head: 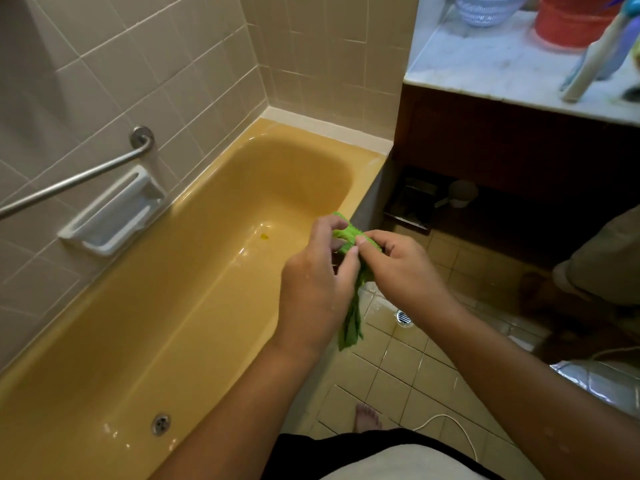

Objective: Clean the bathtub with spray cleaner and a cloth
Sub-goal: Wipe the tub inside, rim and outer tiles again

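We held a crumpled green cloth [350,323] by the floor-side edge of the mustard-yellow enamel bathtub [194,292].
Our left hand [317,284] and right hand [407,268] both pinched its bunched top, curled fingers hiding most of it, while its tail hung between our wrists. Farther off, a white marble counter [485,67] bore an orange plastic bucket [571,26], cut off by the frame, among things too blurred to read.

Pale beige tiles [104,46] cover the walls, carrying a steel grab bar [76,178] and a white soap dish [114,213]. Glossy yellow floor tiles [398,375] surround a round drain [403,317]. A marble counter [502,64] tops a dark cabinet [502,143].
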`<state>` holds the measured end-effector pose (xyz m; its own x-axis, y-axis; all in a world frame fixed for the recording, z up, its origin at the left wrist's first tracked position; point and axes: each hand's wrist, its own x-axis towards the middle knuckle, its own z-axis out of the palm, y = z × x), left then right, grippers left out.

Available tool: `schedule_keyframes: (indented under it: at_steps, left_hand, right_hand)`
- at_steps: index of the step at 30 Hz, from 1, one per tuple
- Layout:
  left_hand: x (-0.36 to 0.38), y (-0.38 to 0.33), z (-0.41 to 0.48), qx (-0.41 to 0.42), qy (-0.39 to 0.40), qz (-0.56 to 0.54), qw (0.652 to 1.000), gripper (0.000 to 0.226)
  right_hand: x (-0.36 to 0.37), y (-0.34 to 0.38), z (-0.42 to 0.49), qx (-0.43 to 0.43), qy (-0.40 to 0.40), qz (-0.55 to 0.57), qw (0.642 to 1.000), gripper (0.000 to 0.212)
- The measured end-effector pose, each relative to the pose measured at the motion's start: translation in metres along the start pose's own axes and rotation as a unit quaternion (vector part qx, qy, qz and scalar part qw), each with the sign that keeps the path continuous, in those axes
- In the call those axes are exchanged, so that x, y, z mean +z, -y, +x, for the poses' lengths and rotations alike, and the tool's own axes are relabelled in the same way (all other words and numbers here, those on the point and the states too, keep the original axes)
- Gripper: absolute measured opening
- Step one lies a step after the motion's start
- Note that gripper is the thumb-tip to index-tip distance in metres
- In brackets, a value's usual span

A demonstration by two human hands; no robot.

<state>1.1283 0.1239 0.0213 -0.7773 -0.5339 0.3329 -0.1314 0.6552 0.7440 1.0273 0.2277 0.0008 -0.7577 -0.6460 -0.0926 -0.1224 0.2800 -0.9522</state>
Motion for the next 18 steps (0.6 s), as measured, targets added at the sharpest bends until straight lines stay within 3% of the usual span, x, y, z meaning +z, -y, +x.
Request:
schedule_keyframes:
  at_steps: [4, 8, 10, 12, 13, 16, 18]
  left_hand:
    - [-0.001, 0.005, -0.003, 0.002, 0.087, -0.003, 0.996, 0.054]
    - [-0.008, 0.009, 0.0, -0.038, 0.159, -0.123, 0.979, 0.058]
    - [-0.013, 0.013, 0.004, -0.067, 0.106, -0.189, 0.974, 0.051]
    - [-0.017, 0.019, 0.011, -0.071, 0.025, -0.179, 0.981, 0.043]
    - [-0.02, 0.021, 0.013, -0.08, 0.028, -0.191, 0.978, 0.039]
    - [-0.023, 0.018, 0.014, -0.129, 0.171, -0.335, 0.918, 0.047]
    - [-0.022, 0.013, 0.011, -0.129, 0.214, -0.377, 0.892, 0.05]
  right_hand:
    - [-0.014, 0.006, -0.008, 0.041, 0.09, 0.129, 0.987, 0.042]
    - [-0.021, -0.003, -0.005, 0.006, 0.064, 0.06, 0.996, 0.022]
    - [-0.023, -0.002, -0.004, 0.007, 0.052, 0.05, 0.997, 0.018]
    - [-0.026, 0.006, -0.002, 0.008, 0.05, 0.06, 0.997, 0.02]
    - [-0.029, 0.012, 0.0, 0.008, 0.052, 0.07, 0.996, 0.022]
    - [-0.043, 0.034, 0.01, 0.008, 0.077, 0.132, 0.988, 0.025]
    - [-0.053, 0.05, 0.018, 0.022, 0.091, 0.196, 0.976, 0.028]
